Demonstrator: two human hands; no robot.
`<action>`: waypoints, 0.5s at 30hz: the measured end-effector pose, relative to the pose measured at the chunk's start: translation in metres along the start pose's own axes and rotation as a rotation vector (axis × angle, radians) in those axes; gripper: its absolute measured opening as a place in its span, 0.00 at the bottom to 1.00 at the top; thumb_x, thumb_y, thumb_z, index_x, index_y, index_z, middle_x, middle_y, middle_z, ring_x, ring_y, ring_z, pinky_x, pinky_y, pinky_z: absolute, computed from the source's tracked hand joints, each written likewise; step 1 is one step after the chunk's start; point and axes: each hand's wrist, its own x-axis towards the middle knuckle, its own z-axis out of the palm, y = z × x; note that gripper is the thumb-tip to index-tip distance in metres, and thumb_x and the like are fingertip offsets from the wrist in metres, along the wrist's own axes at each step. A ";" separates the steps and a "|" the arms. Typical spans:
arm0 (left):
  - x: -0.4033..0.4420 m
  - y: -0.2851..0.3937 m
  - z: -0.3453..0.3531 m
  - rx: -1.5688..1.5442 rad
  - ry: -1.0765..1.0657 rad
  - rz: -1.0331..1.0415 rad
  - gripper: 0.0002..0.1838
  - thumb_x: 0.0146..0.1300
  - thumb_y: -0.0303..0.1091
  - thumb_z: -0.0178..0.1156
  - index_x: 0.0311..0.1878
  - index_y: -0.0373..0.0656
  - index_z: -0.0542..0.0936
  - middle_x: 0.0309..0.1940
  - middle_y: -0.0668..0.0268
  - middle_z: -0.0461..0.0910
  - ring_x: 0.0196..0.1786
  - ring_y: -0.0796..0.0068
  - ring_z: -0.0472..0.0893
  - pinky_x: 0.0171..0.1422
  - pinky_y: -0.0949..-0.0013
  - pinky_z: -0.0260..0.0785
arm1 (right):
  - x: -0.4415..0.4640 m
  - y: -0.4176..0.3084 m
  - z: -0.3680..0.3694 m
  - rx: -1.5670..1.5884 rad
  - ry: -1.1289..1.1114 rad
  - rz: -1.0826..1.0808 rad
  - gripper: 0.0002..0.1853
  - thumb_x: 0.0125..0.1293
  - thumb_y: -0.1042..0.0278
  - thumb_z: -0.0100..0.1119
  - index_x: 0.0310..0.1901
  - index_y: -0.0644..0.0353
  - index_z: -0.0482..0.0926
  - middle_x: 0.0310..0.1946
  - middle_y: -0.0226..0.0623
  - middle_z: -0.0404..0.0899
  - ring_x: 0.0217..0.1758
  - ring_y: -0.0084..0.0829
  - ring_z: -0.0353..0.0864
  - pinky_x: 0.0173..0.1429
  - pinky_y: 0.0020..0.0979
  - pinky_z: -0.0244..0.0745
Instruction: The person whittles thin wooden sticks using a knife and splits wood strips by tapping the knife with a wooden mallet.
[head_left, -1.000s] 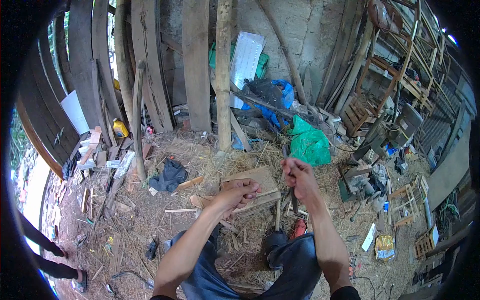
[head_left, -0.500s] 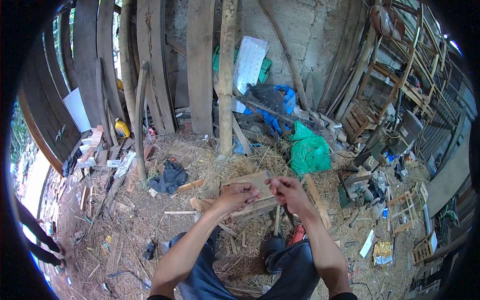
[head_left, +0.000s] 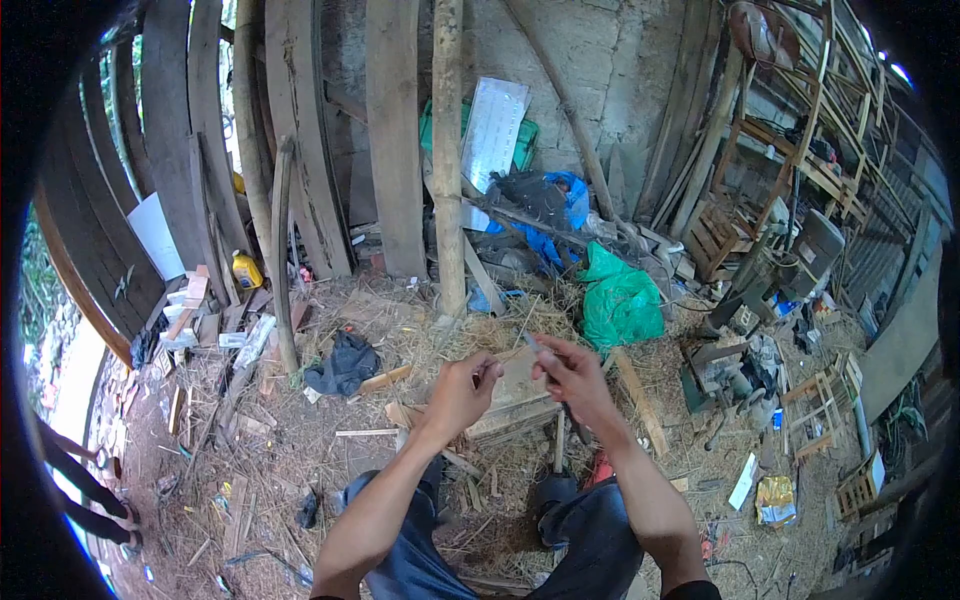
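My right hand [head_left: 574, 380] is closed around a knife [head_left: 532, 343]; a short grey blade shows above the fingers and the rest is mostly covered by the hand. Just left of it, my left hand [head_left: 462, 393] pinches a thin light strip of wood [head_left: 512, 353], which runs toward the blade. Whether blade and strip touch is too small to tell. Below both hands lies a wooden board [head_left: 515, 395] on the straw-covered ground, between and ahead of my knees.
A bamboo post [head_left: 447, 200] stands ahead. Beyond my right hand lies a green plastic sack [head_left: 620, 305], and to the left a black cloth or bag [head_left: 343, 365]. A wooden rack [head_left: 800, 150] leans at the right. Another person's legs [head_left: 85, 480] show at the far left.
My left hand has turned and shifted slightly left, so the fingers now point more upward. The right hand has tilted a little, with the blade still showing. The other person's legs have shifted slightly right in view.
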 end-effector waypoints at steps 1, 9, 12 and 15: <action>0.000 0.004 0.001 0.002 -0.006 0.003 0.05 0.61 0.28 0.57 0.36 0.36 0.78 0.22 0.53 0.77 0.21 0.67 0.75 0.29 0.68 0.66 | 0.001 0.001 0.003 0.011 -0.069 0.018 0.14 0.69 0.64 0.53 0.51 0.62 0.76 0.25 0.25 0.74 0.17 0.13 0.59 0.20 0.17 0.51; -0.001 -0.004 0.004 -0.046 -0.078 0.055 0.07 0.63 0.31 0.57 0.36 0.37 0.78 0.21 0.59 0.76 0.23 0.72 0.72 0.32 0.68 0.65 | 0.009 0.002 -0.019 0.203 0.025 0.068 0.13 0.68 0.64 0.54 0.44 0.66 0.78 0.23 0.23 0.71 0.17 0.13 0.58 0.20 0.18 0.50; 0.000 0.001 0.001 -0.049 -0.139 0.022 0.04 0.61 0.27 0.57 0.36 0.36 0.78 0.21 0.56 0.77 0.23 0.71 0.75 0.31 0.68 0.67 | 0.006 -0.003 -0.016 0.196 -0.017 0.125 0.13 0.68 0.64 0.53 0.45 0.66 0.77 0.23 0.22 0.71 0.17 0.13 0.57 0.21 0.18 0.50; -0.002 -0.007 0.000 -0.138 -0.176 0.019 0.05 0.62 0.28 0.56 0.37 0.37 0.78 0.24 0.59 0.79 0.28 0.73 0.77 0.36 0.68 0.68 | 0.014 0.002 -0.038 0.233 0.000 0.122 0.12 0.69 0.64 0.53 0.45 0.66 0.77 0.23 0.21 0.70 0.17 0.13 0.57 0.20 0.18 0.49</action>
